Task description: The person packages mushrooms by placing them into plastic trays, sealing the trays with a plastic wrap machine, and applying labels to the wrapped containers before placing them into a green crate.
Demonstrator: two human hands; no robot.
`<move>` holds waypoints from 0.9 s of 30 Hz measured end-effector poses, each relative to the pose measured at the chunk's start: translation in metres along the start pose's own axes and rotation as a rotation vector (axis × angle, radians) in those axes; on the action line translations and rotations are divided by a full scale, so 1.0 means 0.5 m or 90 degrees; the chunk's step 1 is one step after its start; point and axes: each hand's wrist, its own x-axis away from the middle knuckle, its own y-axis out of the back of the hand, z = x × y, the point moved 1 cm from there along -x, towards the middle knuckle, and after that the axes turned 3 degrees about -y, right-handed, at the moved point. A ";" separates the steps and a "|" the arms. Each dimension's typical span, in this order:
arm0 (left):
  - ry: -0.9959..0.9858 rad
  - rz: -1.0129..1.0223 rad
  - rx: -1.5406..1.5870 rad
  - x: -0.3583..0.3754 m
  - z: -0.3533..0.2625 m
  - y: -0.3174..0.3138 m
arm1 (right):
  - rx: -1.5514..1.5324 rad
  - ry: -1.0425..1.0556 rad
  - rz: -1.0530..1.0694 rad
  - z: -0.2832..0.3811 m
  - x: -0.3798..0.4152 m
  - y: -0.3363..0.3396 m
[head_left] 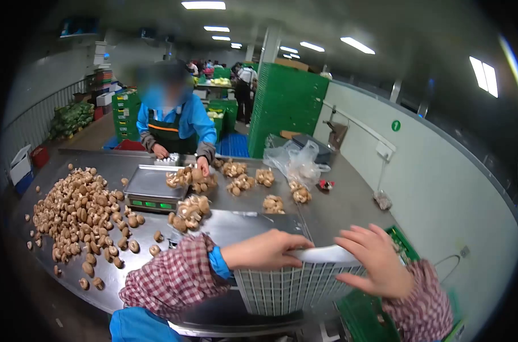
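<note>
A light grey mesh basket [276,288] with a white sheet or lining [327,255] at its top stands at the table's near edge. My left hand [270,249] reaches over its left rim, fingers closed round the rim and the edge of the white lining. At the right side, my right hand [376,259] has its fingers spread, with the fingertips by the lining and the thumb apart in front of the mesh. The basket's inside is hidden from view.
Loose mushrooms [79,211] lie heaped at left, beside a scale [156,185]. Several bagged mushroom bunches [242,183] and clear plastic bags [302,162] sit farther back. Across the metal table, a co-worker [176,119] handles mushrooms. Green crates [364,313] stand low at right.
</note>
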 end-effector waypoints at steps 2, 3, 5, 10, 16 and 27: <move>-0.008 0.012 0.039 -0.028 -0.006 -0.002 | -0.135 -0.040 0.125 -0.070 0.011 -0.046; 0.115 0.086 0.104 -0.043 -0.027 0.010 | -0.260 -0.063 0.230 -0.099 0.016 -0.062; -0.052 -0.044 -0.081 -0.066 0.003 -0.011 | -0.323 -0.119 0.242 -0.122 0.033 -0.064; -0.040 0.036 -0.248 -0.098 -0.037 -0.019 | -0.454 -0.205 0.248 -0.180 0.048 -0.053; -0.224 -0.185 -0.375 -0.143 -0.047 -0.040 | -0.530 -0.197 0.246 -0.225 0.087 -0.042; -0.115 -0.070 -0.275 -0.162 -0.053 -0.063 | -0.389 -0.116 0.134 -0.225 0.116 -0.052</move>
